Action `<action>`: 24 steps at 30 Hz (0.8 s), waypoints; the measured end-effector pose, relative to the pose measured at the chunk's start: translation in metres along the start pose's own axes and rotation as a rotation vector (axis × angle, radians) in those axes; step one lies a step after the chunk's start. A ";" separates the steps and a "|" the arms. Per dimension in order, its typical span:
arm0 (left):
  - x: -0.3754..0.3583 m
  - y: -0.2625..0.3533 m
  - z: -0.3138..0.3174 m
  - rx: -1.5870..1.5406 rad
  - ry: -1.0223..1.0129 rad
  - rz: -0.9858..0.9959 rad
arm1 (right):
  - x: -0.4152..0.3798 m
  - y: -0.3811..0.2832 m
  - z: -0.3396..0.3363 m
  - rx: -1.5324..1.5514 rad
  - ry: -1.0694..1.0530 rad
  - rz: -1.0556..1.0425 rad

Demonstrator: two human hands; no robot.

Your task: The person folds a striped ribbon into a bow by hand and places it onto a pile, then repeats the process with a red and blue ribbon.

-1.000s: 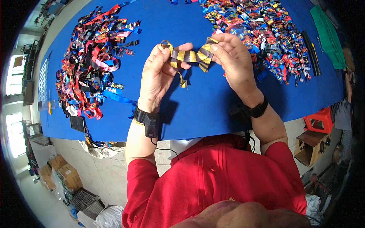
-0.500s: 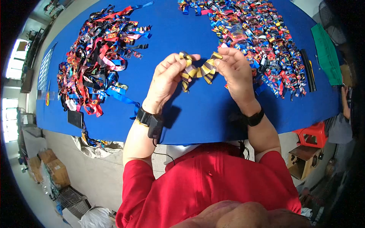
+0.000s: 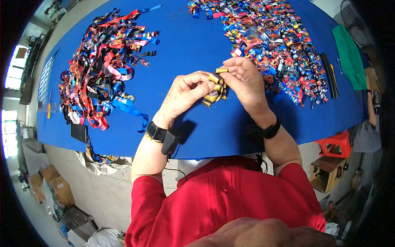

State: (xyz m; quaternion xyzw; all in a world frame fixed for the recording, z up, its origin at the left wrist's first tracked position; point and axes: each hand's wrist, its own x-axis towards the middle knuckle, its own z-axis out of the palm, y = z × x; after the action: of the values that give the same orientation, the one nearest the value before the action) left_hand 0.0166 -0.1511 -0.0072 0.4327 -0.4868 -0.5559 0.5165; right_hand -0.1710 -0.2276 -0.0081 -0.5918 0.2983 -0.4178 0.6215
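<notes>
A yellow and dark striped ribbon (image 3: 213, 97) is bunched in loops above the blue table, between my two hands. My left hand (image 3: 184, 91) pinches the gathered folds between thumb and fingers. On the other side, my right hand (image 3: 243, 82) holds one end of the same ribbon between thumb and forefinger, its other fingers curled loosely above. Both wrists wear black bands. How the folds lie inside the left fingers is hidden.
Tangled, many-coloured ribbons (image 3: 98, 70) are heaped at the left of the blue table (image 3: 177, 45). Rows of small folded ribbons (image 3: 279, 45) cover the right side. Beyond them lies a green cloth (image 3: 349, 57). A red stool (image 3: 335, 144) and another person's arm (image 3: 371, 108) are at the right.
The hands have come closer together. The ribbon, earlier stretched between them, is now gathered into a bundle of loops at my left fingers.
</notes>
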 end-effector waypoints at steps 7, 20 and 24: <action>-0.001 -0.002 -0.003 -0.047 0.081 -0.047 | 0.000 0.006 0.004 0.090 -0.043 -0.001; 0.005 -0.013 -0.006 -0.190 0.136 0.000 | -0.001 0.010 0.002 0.023 -0.008 -0.013; 0.010 -0.012 -0.012 -0.472 0.189 0.068 | -0.001 0.003 -0.003 0.006 0.045 -0.072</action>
State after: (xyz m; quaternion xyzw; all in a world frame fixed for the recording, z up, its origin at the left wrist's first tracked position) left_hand 0.0257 -0.1619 -0.0206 0.3337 -0.3074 -0.5936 0.6647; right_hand -0.1740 -0.2281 -0.0111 -0.5909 0.2896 -0.4536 0.6010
